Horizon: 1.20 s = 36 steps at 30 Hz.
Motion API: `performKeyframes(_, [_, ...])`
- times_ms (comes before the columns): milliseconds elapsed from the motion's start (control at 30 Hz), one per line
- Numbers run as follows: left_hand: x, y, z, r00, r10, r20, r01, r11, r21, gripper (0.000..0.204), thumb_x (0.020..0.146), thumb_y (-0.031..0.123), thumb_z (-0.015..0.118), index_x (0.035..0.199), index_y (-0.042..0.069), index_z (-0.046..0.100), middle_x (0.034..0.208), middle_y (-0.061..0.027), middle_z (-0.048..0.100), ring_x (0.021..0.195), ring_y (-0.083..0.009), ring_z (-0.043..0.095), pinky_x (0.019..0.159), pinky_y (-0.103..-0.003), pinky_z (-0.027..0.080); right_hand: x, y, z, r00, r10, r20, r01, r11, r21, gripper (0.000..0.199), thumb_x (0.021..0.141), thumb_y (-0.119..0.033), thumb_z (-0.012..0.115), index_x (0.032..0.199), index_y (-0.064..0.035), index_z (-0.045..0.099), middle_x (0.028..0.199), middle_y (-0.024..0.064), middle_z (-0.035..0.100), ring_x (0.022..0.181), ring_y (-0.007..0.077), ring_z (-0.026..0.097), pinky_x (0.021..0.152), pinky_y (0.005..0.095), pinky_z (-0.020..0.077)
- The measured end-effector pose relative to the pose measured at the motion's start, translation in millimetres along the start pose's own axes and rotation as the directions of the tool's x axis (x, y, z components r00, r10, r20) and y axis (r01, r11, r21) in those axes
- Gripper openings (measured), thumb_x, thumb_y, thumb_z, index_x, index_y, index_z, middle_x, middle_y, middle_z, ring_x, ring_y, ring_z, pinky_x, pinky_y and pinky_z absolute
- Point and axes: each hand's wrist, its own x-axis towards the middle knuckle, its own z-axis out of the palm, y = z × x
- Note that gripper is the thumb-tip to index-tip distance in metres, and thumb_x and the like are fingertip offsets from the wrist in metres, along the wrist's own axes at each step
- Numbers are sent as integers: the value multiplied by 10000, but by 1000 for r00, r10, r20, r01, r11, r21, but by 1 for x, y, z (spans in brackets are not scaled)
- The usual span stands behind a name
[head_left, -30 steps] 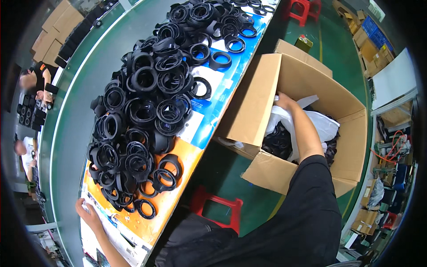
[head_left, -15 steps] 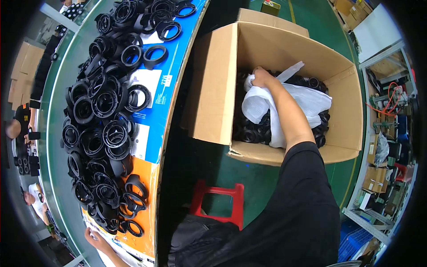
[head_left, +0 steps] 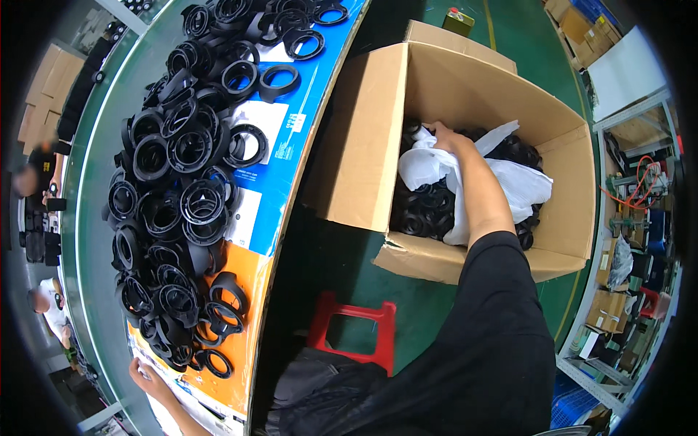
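Observation:
My right hand (head_left: pixel 449 139) reaches into a large open cardboard box (head_left: pixel 367 138). Its fingers are closed on the bunched edge of a thin white packing sheet (head_left: pixel 520 185). The sheet lies crumpled over a heap of black plastic rings (head_left: pixel 422 218), covering part of them; my fingertips are partly hidden. At the lower left, my left hand (head_left: pixel 151 381) rests by the table's near end with fingers apart and nothing visible in it. Just beyond it, a long pile of black ring-shaped parts (head_left: pixel 174 211), resembling lens hoods, covers the table's printed blue and orange sheets (head_left: pixel 251 341).
A red plastic stool (head_left: pixel 385 334) stands between the table and the box. Metal shelving (head_left: pixel 632 254) with assorted goods lines the right side. A small metal can (head_left: pixel 458 22) sits behind the box. Other people (head_left: pixel 49 301) are across the table at far left.
The view has shifted slightly, so table and box appear farther right. My right hand stays at the sheet's edge, which has moved a little within the box. My left hand stays by the table's near end.

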Motion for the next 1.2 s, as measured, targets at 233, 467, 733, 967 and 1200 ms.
performKeyframes(233, [11,16,23,1000,8,29,-6,997,-80,330,1085,161,572,1371,0,608,1348,-152,634,1273,-324,590,1122,-436,434,17,10,-7,991,113,-73,-128,960,-249,1017,802,-286,716,1695,-51,290,1771,207,255,1568,395,404,1286,455,371])
performKeyframes(467, [3,9,6,1000,-5,22,6,1000,-29,330,1082,166,575,1363,-2,616,1351,-153,631,1273,-313,591,1125,-425,436,-23,-36,-34,978,134,161,-87,959,-271,832,748,-448,759,1494,-97,650,1567,152,605,1430,331,594,1184,442,465])
performKeyframes(733, [5,19,8,1000,-2,26,3,999,-36,328,1077,155,569,1362,-1,610,1351,-152,631,1272,-308,581,1131,-422,426,-45,-21,-26,997,-33,76,56,947,-317,883,835,-415,771,1608,-75,509,1660,143,508,1493,323,523,1217,443,437])
performKeyframes(967, [4,18,11,1000,-5,14,6,998,-55,331,1072,138,565,1368,-6,602,1363,-158,625,1299,-318,570,1159,-426,406,-88,-14,-56,916,172,363,-163,985,-57,770,851,-358,772,1538,-61,589,1543,140,618,1364,299,616,1135,433,489])
performKeyframes(1200, [4,5,9,999,-7,47,8,999,-32,371,1082,161,546,1417,4,583,1417,-169,608,1346,-339,554,1182,-440,391,-182,5,-76,953,-71,296,90,995,-51,480,836,-259,784,1253,-27,736,1192,132,783,1096,271,712,944,440,549])
